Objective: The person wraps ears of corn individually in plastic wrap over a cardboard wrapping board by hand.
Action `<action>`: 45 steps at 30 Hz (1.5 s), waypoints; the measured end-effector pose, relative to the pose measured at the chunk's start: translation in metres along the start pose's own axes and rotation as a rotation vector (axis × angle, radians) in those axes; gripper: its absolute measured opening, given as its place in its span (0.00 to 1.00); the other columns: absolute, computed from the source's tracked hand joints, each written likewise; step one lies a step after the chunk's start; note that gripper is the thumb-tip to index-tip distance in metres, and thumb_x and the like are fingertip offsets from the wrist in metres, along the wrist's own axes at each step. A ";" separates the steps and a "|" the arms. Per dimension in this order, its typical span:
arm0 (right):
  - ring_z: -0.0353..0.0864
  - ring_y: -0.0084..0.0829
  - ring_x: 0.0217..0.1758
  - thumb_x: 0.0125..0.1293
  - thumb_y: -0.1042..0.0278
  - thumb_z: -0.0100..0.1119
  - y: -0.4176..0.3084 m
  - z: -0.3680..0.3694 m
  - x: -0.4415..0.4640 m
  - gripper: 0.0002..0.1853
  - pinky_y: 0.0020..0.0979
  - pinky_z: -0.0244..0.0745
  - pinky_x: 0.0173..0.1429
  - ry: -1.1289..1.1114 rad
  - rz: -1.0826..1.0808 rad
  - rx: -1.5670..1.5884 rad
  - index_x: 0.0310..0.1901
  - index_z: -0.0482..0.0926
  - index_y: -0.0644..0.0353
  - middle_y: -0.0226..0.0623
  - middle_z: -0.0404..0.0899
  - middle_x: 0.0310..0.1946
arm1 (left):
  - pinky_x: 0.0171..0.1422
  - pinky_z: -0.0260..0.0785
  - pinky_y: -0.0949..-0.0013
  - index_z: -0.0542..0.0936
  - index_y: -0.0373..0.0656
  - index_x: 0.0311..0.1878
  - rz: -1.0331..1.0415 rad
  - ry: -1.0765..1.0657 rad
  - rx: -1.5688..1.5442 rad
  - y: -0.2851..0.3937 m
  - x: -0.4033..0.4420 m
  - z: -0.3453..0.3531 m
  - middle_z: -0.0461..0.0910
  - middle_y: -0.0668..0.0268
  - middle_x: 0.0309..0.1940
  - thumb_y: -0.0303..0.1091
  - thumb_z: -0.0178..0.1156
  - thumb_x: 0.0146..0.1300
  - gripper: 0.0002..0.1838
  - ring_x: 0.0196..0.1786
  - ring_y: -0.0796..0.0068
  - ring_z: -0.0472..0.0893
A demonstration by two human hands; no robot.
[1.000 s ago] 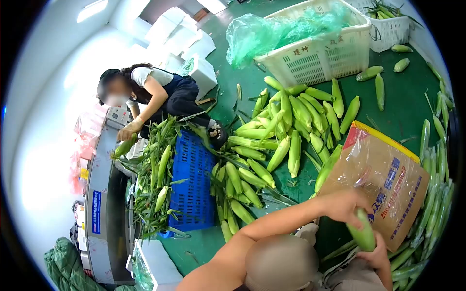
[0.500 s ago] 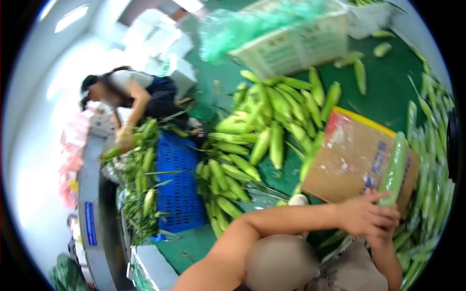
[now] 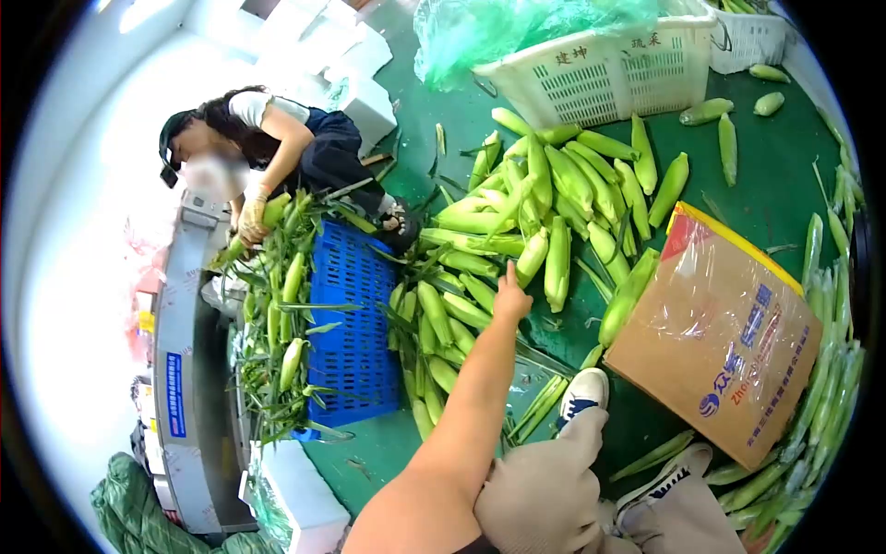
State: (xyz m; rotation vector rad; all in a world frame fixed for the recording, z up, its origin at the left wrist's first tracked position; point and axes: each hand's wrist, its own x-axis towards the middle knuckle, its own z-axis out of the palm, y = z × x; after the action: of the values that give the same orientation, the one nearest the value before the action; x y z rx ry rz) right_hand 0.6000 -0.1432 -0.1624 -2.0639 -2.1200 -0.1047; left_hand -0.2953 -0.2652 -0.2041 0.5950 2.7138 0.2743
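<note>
So the person wearing the camera is reaching the left hand (image 3: 513,297) out over the big heap of green corn (image 3: 577,189) on the green floor (image 3: 452,134). The left grip is looking open, index finger sticking out right by the lower edge of the heap, and it isn't clamping any ear. Can't really tell if the fingertip is touching the nearest ear (image 3: 532,258) or just hovering beside it. The right hand isn't showing clearly enough to tell what its grip is doing.

Just right of the heap, a cardboard box (image 3: 720,342) with a yellow edge and blue lettering is lying at an angle, and a bunch of plastic-wrapped ears (image 3: 835,388) is lining the far right side. One white-and-navy shoe (image 3: 584,395) is resting near the box's lower left corner, and the other shoe (image 3: 666,475) is sitting below the box.

On the left, a blue crate (image 3: 353,323) is standing with leafy ears (image 3: 288,314) piling up along its left side. A co-worker (image 3: 295,138) in a dark cap is bending over there, gloved hand (image 3: 252,220) holding a green ear (image 3: 275,210). Up top, a white crate (image 3: 609,74) is sitting behind the heap with green plastic (image 3: 517,32) spilling over its rim.
</note>
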 end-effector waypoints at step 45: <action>0.75 0.46 0.63 0.47 0.52 0.84 -0.418 -0.028 0.219 0.46 0.44 0.75 0.67 -0.151 -0.764 0.547 0.69 0.75 0.50 0.41 0.76 0.57 | 0.65 0.68 0.54 0.80 0.46 0.64 1.288 0.117 -0.070 0.274 -0.157 -0.050 0.76 0.55 0.53 0.50 0.86 0.38 0.46 0.60 0.49 0.74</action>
State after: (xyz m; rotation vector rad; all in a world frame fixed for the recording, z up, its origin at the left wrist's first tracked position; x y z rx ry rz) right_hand 0.1815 0.0533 -0.0643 -0.9328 -2.5321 0.4863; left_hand -0.0799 -0.0941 -0.0412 2.2452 1.9782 0.6886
